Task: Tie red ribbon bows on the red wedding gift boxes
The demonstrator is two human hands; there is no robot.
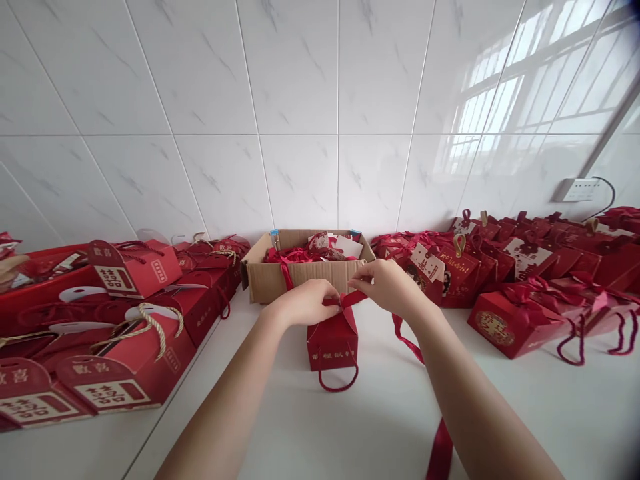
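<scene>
At left, glossy red card boxes [135,270] with twisted rope handles [155,323] lie stacked on the smooth white tabletop [380,413]. Near centre, the left hand [305,303] is clenched on a red ribbon [440,447] where it crosses the peaked top of a small red box [333,340]. This squat, gold-lettered carton with a cord loop stands mid-tabletop, just in front of an open brown cardboard box [300,277] of ribbon and tags. The right hand [387,287] pinches the same ribbon in a fingertip grip, and its long tail trails toward the near edge. At right, ribbon-tied boxes [505,327] crowd the tabletop. The slick ribbon could slip from either pinch. A tug on the trailing tail might topple the light carton.
</scene>
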